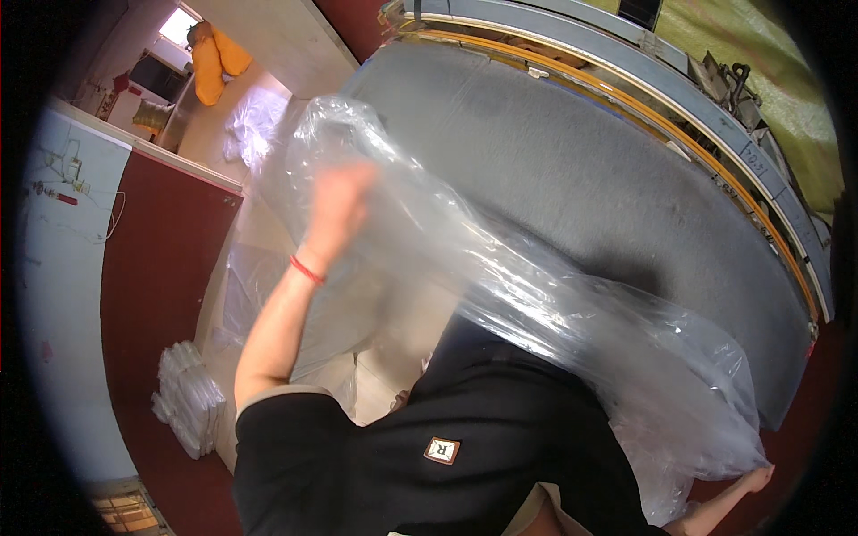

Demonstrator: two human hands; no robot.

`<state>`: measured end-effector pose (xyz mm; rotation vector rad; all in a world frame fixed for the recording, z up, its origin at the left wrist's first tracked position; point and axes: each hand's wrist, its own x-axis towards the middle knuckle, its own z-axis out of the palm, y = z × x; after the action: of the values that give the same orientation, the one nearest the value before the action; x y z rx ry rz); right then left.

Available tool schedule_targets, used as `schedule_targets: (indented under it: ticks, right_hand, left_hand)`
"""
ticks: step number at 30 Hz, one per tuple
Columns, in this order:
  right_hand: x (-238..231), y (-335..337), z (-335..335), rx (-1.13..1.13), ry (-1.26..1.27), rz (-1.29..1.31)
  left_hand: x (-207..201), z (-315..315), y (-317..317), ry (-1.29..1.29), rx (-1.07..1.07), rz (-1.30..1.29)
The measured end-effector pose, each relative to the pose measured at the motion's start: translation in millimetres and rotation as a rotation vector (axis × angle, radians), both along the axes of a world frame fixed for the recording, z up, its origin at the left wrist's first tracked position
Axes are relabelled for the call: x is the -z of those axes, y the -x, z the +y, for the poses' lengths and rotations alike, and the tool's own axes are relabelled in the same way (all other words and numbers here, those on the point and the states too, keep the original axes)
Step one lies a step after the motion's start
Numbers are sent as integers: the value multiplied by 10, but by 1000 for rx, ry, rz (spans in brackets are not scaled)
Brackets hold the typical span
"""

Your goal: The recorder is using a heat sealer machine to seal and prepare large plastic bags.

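Note:
A long, clear plastic sheet [527, 286] stretches across in front of me, loosely folded and shiny, from the upper left down to the lower right. At the far lower right my right hand [759, 480] is closed on its corner, with that arm spread wide. My left hand [338, 210], with a red band on the wrist, is raised over the sheet's left end. Motion smears its fingers, so whether they grip the plastic cannot be made out. Part of the sheet lies over the grey padded table [536, 152], and part hangs before my legs.
A metal rail with an orange strip [617, 94] curves along the table's far edge. A stack of folded clear plastic [189, 399] sits by the red-and-white wall at left. More crumpled plastic [255, 125] lies on the floor near a doorway, with orange sacks [211, 71] beyond.

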<state>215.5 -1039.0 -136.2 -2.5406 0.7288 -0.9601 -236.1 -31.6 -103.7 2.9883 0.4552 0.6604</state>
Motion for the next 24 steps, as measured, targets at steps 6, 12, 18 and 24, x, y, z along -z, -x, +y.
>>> schedule_targets:
  ticks: [6,12,18,24]
  right_hand:
    - [-21,402,270,-12,-179,-41]
    - [142,-28,-294,-88,-1,28]
    - [132,-342,1082,-311,-215,26]
    - [196,-660,269,-290,-40,42]
  left_hand:
    - [1309,-1084,1277,362,-87,1012]
    - [1609,-533,2898,61,-613,1160]
    - [-338,889,2128,-478,-836,376]
    - [-1667,921,497,-481,-400,-495]
